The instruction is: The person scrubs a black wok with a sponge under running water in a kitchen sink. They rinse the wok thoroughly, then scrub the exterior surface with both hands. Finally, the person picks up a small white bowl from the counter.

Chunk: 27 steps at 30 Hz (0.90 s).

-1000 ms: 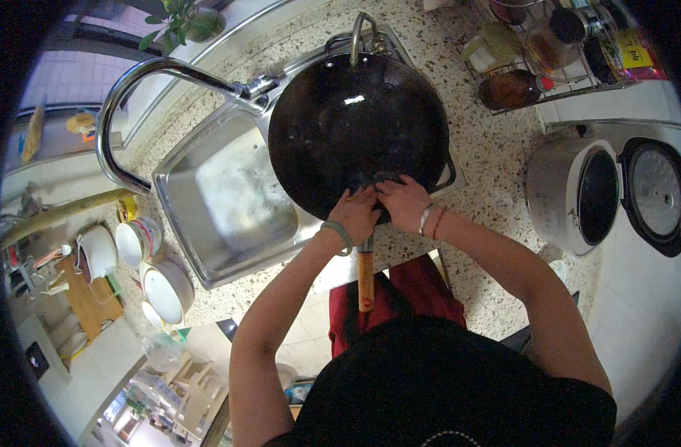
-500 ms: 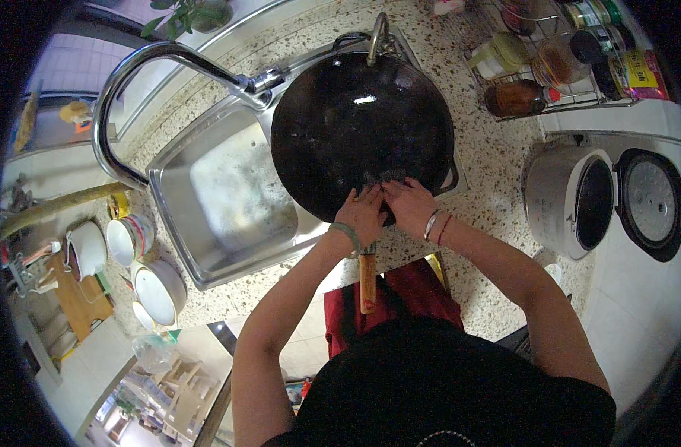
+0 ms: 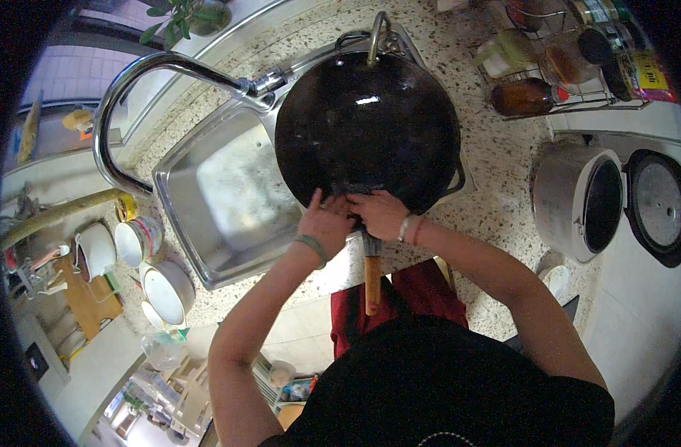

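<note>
A large dark wok rests over the right part of the sink, its wooden handle pointing toward me. My left hand lies on the wok's near left edge, fingers stretched and partly apart. Beside it my right hand presses on the near rim just above the handle, its fingers together and pointing left. A dark grey, rough-looking patch shows at the fingertips; whether it is a scouring pad I cannot tell. Both hands touch or nearly touch each other.
The steel sink basin holds cloudy, foamy water, with a chrome faucet arching at its left. White bowls stand left of the sink. To the right are an open rice cooker and a wire rack of jars and bottles.
Both hands have shifted left along the wok's near edge, and the left hand's fingers have spread. The whole view has moved slightly; the wok stays over the sink.
</note>
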### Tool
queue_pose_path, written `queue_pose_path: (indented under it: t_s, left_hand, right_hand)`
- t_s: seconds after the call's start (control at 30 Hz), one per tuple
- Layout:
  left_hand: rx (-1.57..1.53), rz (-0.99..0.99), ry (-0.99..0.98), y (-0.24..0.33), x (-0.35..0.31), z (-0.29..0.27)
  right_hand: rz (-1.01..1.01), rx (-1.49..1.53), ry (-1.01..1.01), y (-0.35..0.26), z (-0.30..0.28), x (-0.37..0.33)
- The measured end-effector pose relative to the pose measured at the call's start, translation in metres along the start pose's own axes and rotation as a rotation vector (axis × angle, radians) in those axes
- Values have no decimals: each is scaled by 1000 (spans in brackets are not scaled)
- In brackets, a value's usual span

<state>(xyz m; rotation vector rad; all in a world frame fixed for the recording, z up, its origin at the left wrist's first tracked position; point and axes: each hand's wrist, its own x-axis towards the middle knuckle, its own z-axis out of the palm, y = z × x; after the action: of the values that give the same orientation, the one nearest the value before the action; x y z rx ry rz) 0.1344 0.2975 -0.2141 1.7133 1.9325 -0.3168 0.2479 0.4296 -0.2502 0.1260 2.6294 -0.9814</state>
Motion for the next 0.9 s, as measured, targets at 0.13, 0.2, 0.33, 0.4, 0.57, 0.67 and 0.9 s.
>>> queue_pose_path:
  t_s: [0.13, 0.2, 0.33, 0.4, 0.57, 0.67, 0.9]
  left_hand:
    - [250, -147, 82, -47, 31, -16]
    - [247, -204, 40, -48, 42, -22]
    - [-36, -83, -154, -4, 31, -11]
    - [-189, -45, -130, 29, 22, -9]
    - [-199, -127, 190, 37, 67, 19]
    - [-117, -162, 106, 19, 110, -1]
    - [-383, -90, -27, 46, 45, 7]
  right_hand:
    - [-11, -115, 364, 21, 4, 65]
    - [33, -44, 224, 12, -16, 73]
    - [104, 31, -219, 16, -21, 22]
    - [109, -8, -347, 10, -48, -21]
    - [126, -334, 7, 49, -30, -8]
    - [206, -423, 32, 49, -52, 17]
    - [97, -348, -25, 35, -16, -34]
